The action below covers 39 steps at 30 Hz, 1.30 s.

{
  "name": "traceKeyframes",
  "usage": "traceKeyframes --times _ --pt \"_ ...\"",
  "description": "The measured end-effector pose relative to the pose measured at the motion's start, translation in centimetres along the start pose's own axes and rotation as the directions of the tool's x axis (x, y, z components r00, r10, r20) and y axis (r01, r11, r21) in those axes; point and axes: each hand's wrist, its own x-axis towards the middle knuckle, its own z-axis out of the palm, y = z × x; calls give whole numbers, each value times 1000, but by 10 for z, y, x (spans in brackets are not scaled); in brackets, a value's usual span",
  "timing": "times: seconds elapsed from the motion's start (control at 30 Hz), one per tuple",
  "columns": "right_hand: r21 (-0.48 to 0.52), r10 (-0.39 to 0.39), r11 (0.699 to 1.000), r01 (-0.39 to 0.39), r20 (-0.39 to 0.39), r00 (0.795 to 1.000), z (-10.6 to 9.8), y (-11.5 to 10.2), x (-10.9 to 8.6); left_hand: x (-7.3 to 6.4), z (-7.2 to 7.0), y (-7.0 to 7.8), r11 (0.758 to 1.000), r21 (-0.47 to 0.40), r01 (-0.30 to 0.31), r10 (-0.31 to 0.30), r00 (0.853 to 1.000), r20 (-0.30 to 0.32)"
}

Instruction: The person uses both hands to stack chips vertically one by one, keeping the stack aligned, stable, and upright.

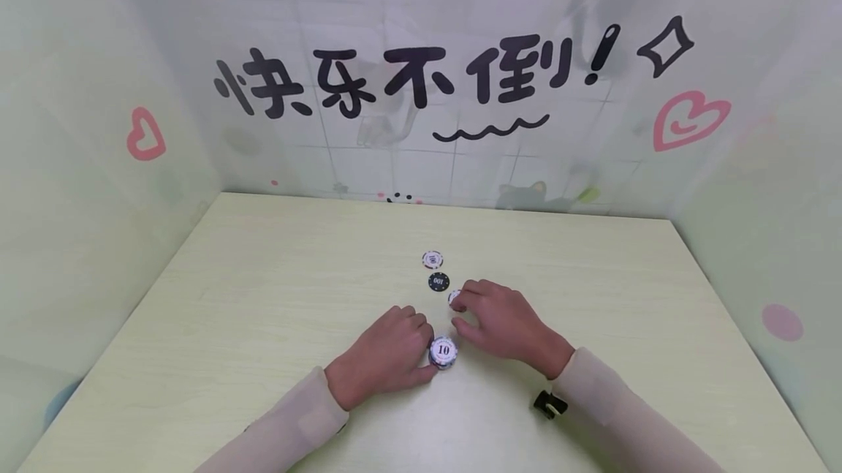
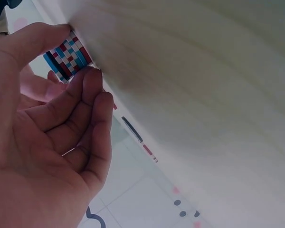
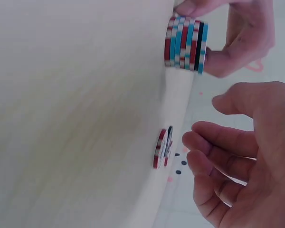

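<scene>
A stack of poker chips (image 1: 444,351) stands on the table with a white chip marked 10 on top; red, blue, white and black edges show in the right wrist view. My left hand (image 1: 388,352) holds the stack from the left, thumb on the near side and fingers curled along the far side. Above a single poker chip (image 3: 159,148) lying flat, my right hand (image 1: 501,319) hovers with loosely bent fingers, apart from it in the right wrist view. That hand partly hides the chip in the head view.
Beyond the hands lie a black chip (image 1: 438,282) marked 100 and a white-faced chip (image 1: 432,259). A printed cloth wall (image 1: 421,166) closes off the back of the pale table (image 1: 296,261), with more cloth at both sides. A black strap piece (image 1: 550,404) sits by the right sleeve.
</scene>
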Motion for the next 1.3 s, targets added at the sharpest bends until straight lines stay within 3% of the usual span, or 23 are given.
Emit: traceKeyframes --times 0.27,0.43,1.3 --pt "-27 113 994 -110 142 983 -2 14 7 0 0 1 1000 -4 9 -9 1000 15" --pt "-18 158 987 -157 185 970 -3 18 9 0 0 0 1000 -13 16 -16 1000 21" --pt "-10 154 988 -155 134 979 6 24 14 1 -1 2 1000 9 23 -24 999 48"
